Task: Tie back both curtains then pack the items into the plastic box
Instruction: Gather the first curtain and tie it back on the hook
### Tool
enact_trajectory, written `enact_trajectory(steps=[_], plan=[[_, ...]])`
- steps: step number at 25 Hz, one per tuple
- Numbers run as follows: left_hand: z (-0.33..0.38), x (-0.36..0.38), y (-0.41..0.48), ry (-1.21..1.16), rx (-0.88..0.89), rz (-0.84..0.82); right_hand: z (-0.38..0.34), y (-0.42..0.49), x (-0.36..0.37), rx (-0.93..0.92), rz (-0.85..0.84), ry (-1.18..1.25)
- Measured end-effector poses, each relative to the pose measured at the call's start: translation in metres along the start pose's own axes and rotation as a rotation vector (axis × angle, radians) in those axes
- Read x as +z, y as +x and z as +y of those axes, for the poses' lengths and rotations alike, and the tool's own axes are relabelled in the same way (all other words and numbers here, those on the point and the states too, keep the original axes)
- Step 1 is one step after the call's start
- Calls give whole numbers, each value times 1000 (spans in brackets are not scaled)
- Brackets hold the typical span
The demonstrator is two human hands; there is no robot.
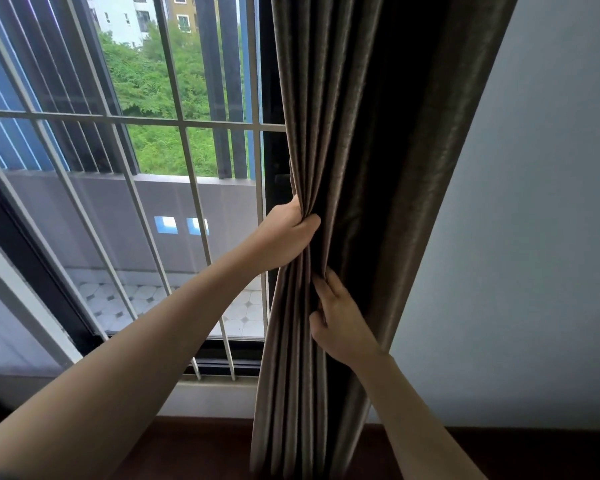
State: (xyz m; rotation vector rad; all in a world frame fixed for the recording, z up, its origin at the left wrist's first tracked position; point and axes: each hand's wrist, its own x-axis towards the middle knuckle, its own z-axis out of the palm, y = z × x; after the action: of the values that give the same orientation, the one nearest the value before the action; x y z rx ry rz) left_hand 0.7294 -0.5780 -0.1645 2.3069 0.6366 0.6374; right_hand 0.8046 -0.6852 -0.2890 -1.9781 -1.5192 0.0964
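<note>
A dark brown curtain (354,126) hangs in gathered folds at the right side of the window, reaching down to the floor. My left hand (284,233) grips the curtain's left edge at mid height, bunching the pleats together. Just below it, my right hand (340,320) pinches the front folds from the right side. No tie-back, second curtain or plastic box is in view.
White window bars (187,157) and a black window frame (35,258) fill the left half, with a balcony and trees outside. A pale wall (541,237) stands right of the curtain. Dark wooden floor (194,445) runs along the bottom.
</note>
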Motion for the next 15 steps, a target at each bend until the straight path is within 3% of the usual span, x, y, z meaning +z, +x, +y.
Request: enact_trajectory(steps=[8, 11, 12, 13, 15], plan=[[7, 18, 8, -37, 86, -41, 4, -8, 18, 31, -102, -86], [5, 25, 15, 59, 70, 34, -2, -13, -9, 136, -300, -113], [4, 25, 17, 76, 39, 42, -3, -15, -20, 157, -290, -97], [3, 24, 18, 83, 9, 41, -4, -16, -30, 99, -105, -91], [0, 23, 18, 72, -16, 39, -8, -10, -58, -14, 609, -165]])
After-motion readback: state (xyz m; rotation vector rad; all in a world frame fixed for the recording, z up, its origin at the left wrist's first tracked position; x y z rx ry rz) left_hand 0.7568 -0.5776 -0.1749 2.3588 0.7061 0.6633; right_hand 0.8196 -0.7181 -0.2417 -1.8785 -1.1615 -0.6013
